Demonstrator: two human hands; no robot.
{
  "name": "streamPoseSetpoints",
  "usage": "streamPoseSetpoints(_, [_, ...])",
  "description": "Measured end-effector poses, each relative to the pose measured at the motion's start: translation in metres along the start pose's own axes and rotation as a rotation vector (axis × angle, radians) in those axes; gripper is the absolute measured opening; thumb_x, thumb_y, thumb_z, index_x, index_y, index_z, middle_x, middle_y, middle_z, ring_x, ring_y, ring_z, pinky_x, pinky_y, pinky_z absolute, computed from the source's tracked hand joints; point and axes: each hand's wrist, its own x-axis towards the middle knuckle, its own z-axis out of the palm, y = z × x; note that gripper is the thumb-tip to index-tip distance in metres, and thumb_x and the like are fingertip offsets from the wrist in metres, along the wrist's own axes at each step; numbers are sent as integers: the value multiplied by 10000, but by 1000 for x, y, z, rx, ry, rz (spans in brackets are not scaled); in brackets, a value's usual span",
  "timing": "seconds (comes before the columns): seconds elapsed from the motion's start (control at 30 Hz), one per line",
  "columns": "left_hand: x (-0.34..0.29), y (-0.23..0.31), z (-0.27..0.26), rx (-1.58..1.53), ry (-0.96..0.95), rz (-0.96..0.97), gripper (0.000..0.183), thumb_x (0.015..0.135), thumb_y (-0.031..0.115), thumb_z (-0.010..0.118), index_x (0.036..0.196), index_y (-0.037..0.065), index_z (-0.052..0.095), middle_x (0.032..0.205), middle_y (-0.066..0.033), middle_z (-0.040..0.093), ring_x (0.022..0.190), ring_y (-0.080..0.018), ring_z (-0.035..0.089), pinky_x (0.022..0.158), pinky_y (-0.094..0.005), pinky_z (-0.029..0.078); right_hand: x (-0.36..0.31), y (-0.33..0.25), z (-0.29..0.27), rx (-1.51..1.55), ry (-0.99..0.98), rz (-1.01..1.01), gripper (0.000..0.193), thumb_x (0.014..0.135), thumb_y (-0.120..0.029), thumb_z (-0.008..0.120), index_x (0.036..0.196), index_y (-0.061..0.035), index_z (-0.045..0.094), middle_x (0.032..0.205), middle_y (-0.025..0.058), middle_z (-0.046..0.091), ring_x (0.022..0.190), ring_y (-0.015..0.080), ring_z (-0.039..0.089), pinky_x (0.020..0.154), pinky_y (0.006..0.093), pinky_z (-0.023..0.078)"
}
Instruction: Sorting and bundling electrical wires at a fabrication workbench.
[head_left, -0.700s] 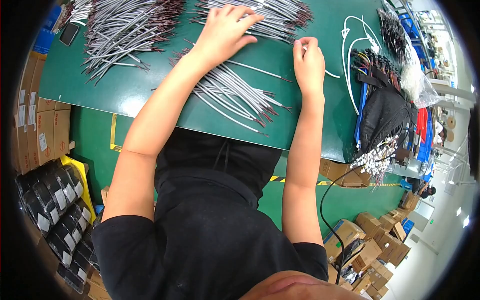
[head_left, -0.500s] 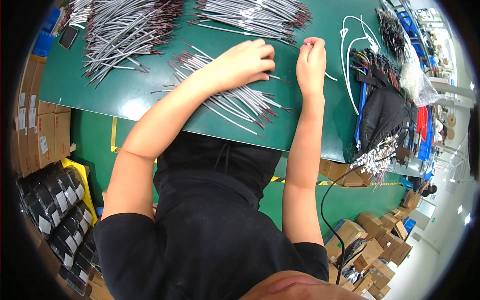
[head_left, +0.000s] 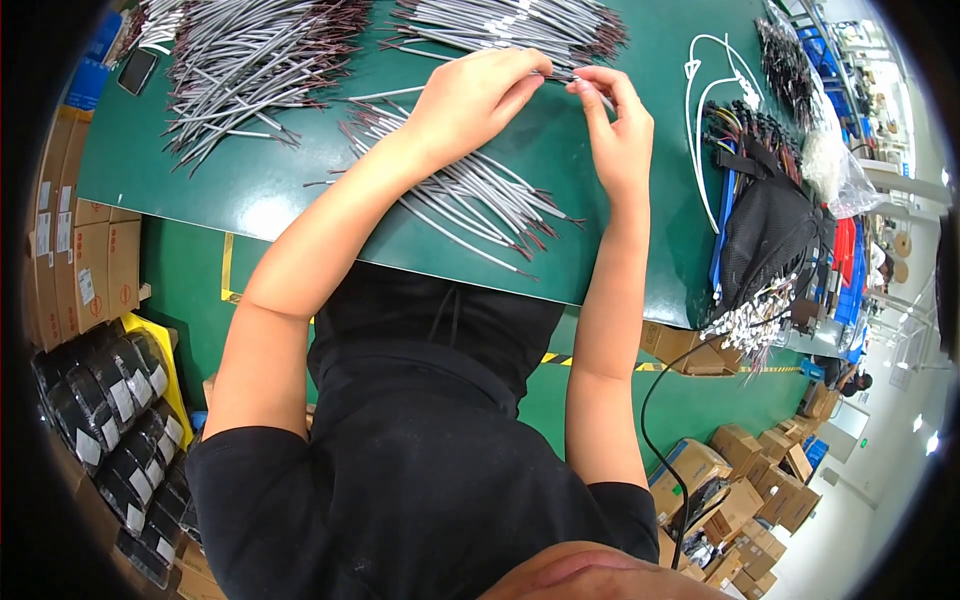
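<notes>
My left hand (head_left: 475, 105) pinches a grey cable (head_left: 385, 95); one end sticks out to the left behind the hand, and its dark wire end shows at the fingertips. Close against those fingertips, my right hand (head_left: 618, 130) is closed on a thin white piece, mostly hidden by the fingers. Below my left forearm and hand lies a loose pile of grey cables (head_left: 490, 205) with brownish-red wire ends. A larger heap of similar cables (head_left: 240, 75) lies at the far left, and another bundle (head_left: 510, 30) lies straight beyond my hands.
Everything lies on a green table (head_left: 230, 170). White looped tubing (head_left: 692, 130) is to the right, beside a black mesh bag (head_left: 770, 210) and bundled wires. A phone-like dark device (head_left: 137, 72) sits at the far left. Cardboard boxes (head_left: 95, 250) stand left of the table.
My left hand has lifted a cable from the pile and moved up and away. The right hand has turned inward, and the fingertips of both hands now meet at the cable's end.
</notes>
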Motion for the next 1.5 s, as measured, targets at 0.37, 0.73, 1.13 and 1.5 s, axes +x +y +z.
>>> streamPoseSetpoints(0.37, [1,3,-4,119,1,-68,153,960,216,733,1085,128,737,1001,-43,756,880,-251,731,750,-340,571,-2,-5,3,-283,-41,-291,97,976,-153,705,1060,-117,737,984,4,734,908,170,649,897,338,380])
streamPoseSetpoints(0.73, [0,0,-4,114,-48,-68,157,959,215,727,1086,123,737,983,-50,751,872,-251,727,748,-345,569,-2,-5,3,-275,-34,-293,99,980,-151,699,1065,-118,737,987,-2,744,909,159,654,907,340,374])
streamPoseSetpoints(1.13, [0,-1,-4,89,-32,-83,182,971,238,718,1103,116,744,1017,-57,757,896,-255,734,772,-339,572,0,-4,0,-355,-55,-350,95,992,-153,687,1067,-123,737,1004,6,739,967,188,649,929,350,372])
streamPoseSetpoints(1.5, [0,-2,-9,56,-86,-114,190,971,246,718,1108,120,751,1030,-52,761,906,-246,736,784,-332,572,-2,-4,5,-149,-70,-177,105,1001,-168,681,1065,-114,744,985,1,759,985,185,658,943,334,378])
